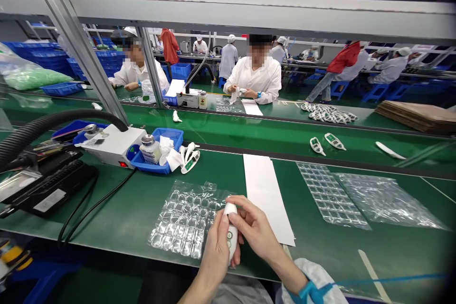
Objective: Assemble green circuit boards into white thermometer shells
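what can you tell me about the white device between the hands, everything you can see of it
The white handheld device is slim and elongated, with a smooth, plastic-looking shell. Its rounded tip points away from the person; a dark patch shows just below it, by the thumbs. Ringed round marks, perhaps buttons, sit on the face turned toward the camera. The left hand grips its body and the right hand holds around the tip end, fingers covering parts. It is near the table's front edge.

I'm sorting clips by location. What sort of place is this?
Probably an electronics assembly workshop: people in white coats work along green benches, and opened white casings show green circuit boards.
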### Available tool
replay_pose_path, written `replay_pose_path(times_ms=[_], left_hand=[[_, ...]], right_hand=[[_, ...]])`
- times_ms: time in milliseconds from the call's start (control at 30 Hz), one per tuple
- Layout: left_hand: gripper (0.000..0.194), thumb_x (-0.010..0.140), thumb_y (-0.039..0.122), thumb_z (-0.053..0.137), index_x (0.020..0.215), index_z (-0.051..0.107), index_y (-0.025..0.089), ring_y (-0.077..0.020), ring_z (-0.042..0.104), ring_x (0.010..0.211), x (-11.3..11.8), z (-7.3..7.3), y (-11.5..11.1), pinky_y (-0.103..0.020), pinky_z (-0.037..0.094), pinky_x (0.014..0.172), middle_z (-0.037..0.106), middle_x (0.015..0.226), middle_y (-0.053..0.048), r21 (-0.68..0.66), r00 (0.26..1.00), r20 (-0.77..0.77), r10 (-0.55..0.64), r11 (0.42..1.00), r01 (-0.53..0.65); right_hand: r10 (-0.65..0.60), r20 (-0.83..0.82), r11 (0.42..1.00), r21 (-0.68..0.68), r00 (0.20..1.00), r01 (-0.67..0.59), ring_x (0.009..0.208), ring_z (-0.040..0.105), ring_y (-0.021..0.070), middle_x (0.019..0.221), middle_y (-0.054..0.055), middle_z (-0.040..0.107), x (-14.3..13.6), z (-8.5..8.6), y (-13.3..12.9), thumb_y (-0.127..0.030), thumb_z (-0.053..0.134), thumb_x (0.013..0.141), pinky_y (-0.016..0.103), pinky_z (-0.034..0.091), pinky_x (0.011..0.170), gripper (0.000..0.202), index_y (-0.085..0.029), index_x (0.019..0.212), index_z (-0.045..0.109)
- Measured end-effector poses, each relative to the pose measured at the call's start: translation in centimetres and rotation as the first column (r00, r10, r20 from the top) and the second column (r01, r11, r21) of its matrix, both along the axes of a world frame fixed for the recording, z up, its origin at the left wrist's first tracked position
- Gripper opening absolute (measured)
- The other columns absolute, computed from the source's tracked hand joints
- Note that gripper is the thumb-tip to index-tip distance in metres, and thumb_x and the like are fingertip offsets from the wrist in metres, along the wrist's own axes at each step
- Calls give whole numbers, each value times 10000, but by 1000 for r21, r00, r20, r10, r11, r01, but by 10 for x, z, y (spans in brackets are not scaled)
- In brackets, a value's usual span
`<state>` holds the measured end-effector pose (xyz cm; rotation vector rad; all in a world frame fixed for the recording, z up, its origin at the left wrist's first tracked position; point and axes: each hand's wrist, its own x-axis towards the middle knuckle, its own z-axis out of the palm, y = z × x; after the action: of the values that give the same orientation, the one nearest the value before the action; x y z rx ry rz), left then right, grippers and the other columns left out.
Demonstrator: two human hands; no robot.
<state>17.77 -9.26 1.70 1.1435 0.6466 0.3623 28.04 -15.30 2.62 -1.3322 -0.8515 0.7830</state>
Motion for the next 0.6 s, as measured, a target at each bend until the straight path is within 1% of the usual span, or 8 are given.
replay_pose_path(times_ms=[167,267,333,367,433,500,533,600], left_hand=[[481,909,598,294,854,523,178,-89,378,298,-3,-2,2,-168,270,304,450,380,73,26,997,13,-82,996,82],[529,902,619,269,844,545,172,-95,369,295,-5,-3,5,-184,271,318,426,371,72,95,994,-43,-101,990,104],[565,895,632,260,874,577,165,-128,431,327,-5,0,10,-219,328,342,480,402,39,187,986,-118,-114,973,135],[569,891,632,275,919,596,163,-164,529,413,-5,2,15,-248,406,399,571,485,-6,250,984,-157,-90,960,127],[559,887,616,315,1104,588,179,-257,665,837,-4,9,26,-342,533,704,709,894,-109,392,980,-196,31,919,50],[566,890,597,326,1309,460,240,-291,465,1256,-3,16,39,-447,392,1027,552,1327,-101,483,967,-184,175,873,-66],[574,893,595,314,1361,394,273,-295,363,1337,-3,20,46,-491,316,1084,451,1429,-74,491,958,-185,220,865,-103],[560,893,607,289,1364,379,316,-322,319,1359,-4,26,57,-566,298,1080,393,1473,-45,466,937,-237,256,876,-122]], right_hand=[[5,-63,999,-38,998,-8,382,499,37,899,11,548,12,-1,7,-444,565,888,168,374,316,257,-196,939,610],[119,-45,991,-62,992,-122,488,556,76,886,8,540,15,9,7,-384,696,794,176,434,370,238,-188,909,625],[127,49,991,-59,991,-124,553,555,86,878,15,536,17,16,9,-347,711,776,163,435,386,195,-168,806,639],[114,97,992,-66,989,-108,552,541,82,850,14,538,20,19,13,-343,691,791,153,420,377,196,-160,753,631],[71,146,991,-127,987,-53,491,519,74,752,-4,550,33,20,27,-354,641,824,146,392,343,213,-162,739,604],[1,163,979,-202,987,33,430,530,81,674,-26,553,59,16,50,-367,605,848,154,394,320,204,-170,803,583],[-51,176,969,-231,983,92,418,547,91,649,-34,553,77,13,65,-366,586,864,161,404,318,197,-171,841,574],[-161,222,946,-244,962,214,482,607,107,720,-14,581,117,6,97,-327,540,907,172,452,360,170,-159,900,567]])
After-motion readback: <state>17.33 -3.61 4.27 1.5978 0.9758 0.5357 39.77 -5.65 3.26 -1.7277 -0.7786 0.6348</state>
